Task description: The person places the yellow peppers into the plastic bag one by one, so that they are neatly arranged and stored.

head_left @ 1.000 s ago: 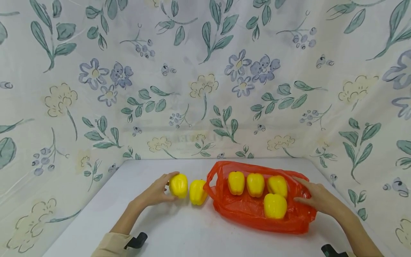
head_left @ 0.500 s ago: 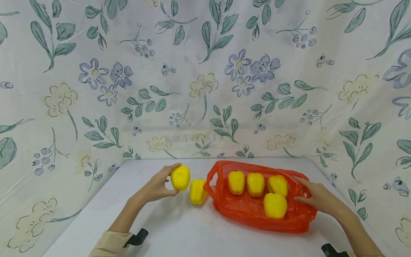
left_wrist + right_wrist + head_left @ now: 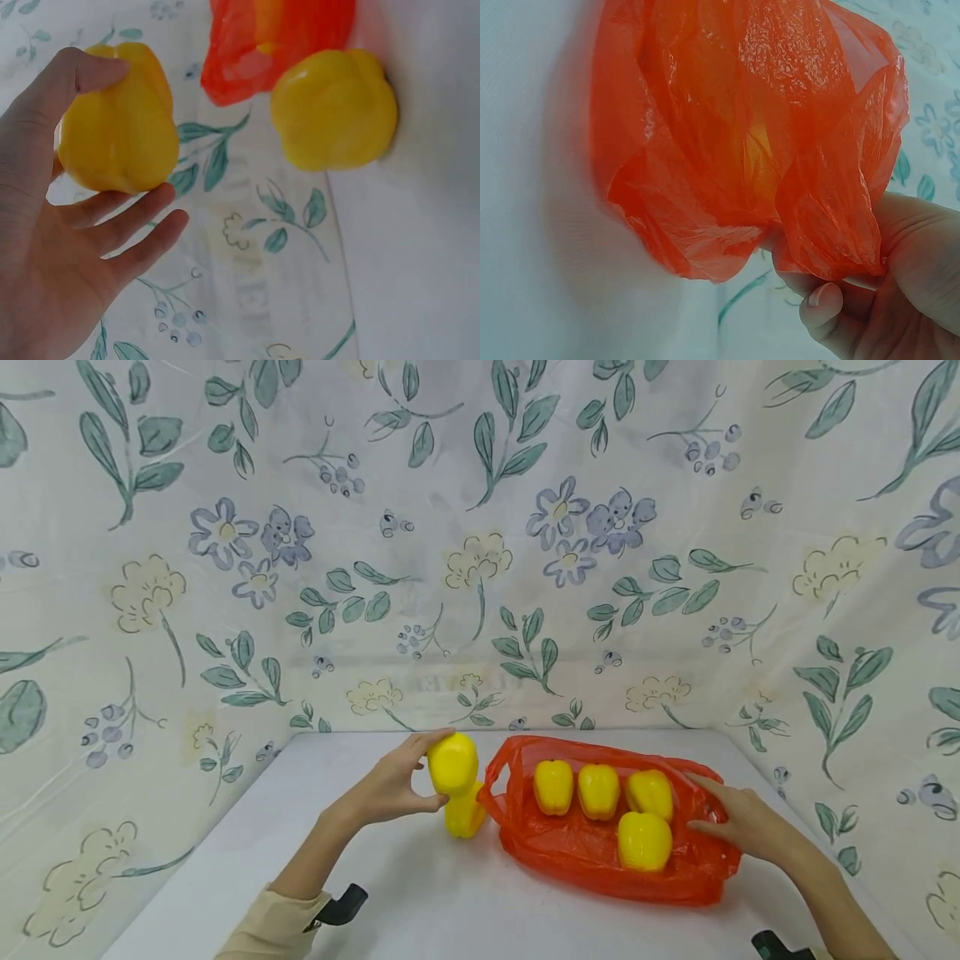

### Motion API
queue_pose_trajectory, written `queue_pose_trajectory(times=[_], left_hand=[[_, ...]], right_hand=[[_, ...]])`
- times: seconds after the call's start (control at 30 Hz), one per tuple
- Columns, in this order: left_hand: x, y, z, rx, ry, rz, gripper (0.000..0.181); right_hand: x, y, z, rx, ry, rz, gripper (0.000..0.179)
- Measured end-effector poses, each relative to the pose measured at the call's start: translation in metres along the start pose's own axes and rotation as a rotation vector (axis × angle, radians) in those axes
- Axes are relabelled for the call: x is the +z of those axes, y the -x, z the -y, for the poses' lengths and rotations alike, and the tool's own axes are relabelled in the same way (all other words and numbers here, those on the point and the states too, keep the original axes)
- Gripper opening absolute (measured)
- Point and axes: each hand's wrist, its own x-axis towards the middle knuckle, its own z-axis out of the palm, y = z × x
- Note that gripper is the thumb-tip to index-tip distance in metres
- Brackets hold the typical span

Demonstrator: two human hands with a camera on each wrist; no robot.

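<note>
My left hand holds a yellow bell pepper between thumb and fingers, raised above the table. The left wrist view shows the thumb over one side of this pepper and the fingers against the other. A second yellow bell pepper stands on the table, partly covered by the held one in the head view. To its right lies a red plastic bag, its mouth spread, with several yellow bell peppers in it. My right hand grips the bag's right end, the thin film bunched between thumb and fingers.
The white table runs back to a hanging floral cloth that also closes off both sides. A loop handle of the bag reaches toward the standing pepper. Black devices are strapped at both wrists.
My left hand has lifted its bell pepper off the table and carried it up and right, now overlapping the standing pepper. My right hand and the bag have stayed in place.
</note>
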Motion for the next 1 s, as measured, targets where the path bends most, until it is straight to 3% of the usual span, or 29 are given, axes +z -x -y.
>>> queue_pose_trajectory(times=[0.43, 0.73, 1.0], left_hand=[[0.026, -0.035, -0.033, 0.089, 0.098, 0.088, 0.088], [0.046, -0.05, -0.048, 0.171, 0.156, 0.154, 0.086], [0.069, -0.061, -0.058, 0.168, 0.201, 0.246, 0.085]], right_hand=[[0.001, 0.0, -0.001, 0.024, -0.02, 0.003, 0.08], [-0.001, 0.001, -0.001, 0.016, -0.015, -0.006, 0.08], [-0.002, 0.001, 0.0, 0.005, -0.021, -0.005, 0.079]])
